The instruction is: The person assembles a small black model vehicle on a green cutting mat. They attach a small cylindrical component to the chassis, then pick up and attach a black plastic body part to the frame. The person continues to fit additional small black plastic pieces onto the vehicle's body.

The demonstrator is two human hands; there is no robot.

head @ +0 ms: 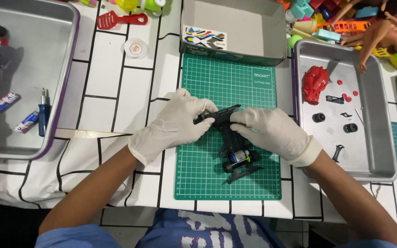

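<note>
A black toy car chassis [236,154] lies lengthwise on the green cutting mat [207,179], with a small motor and a wheel at its near end. My left hand [173,124], in a white glove, grips the chassis's far end from the left. My right hand [269,131], also gloved, holds the same end from the right. The fingertips of both hands meet over the black front part.
A metal tray [375,138] at right holds a red car shell [314,82], black wheels and small red parts. Another tray [65,55] at left holds batteries and a blue screwdriver [43,115]. An open grey box [235,27] stands behind the mat. Toys crowd the far right corner.
</note>
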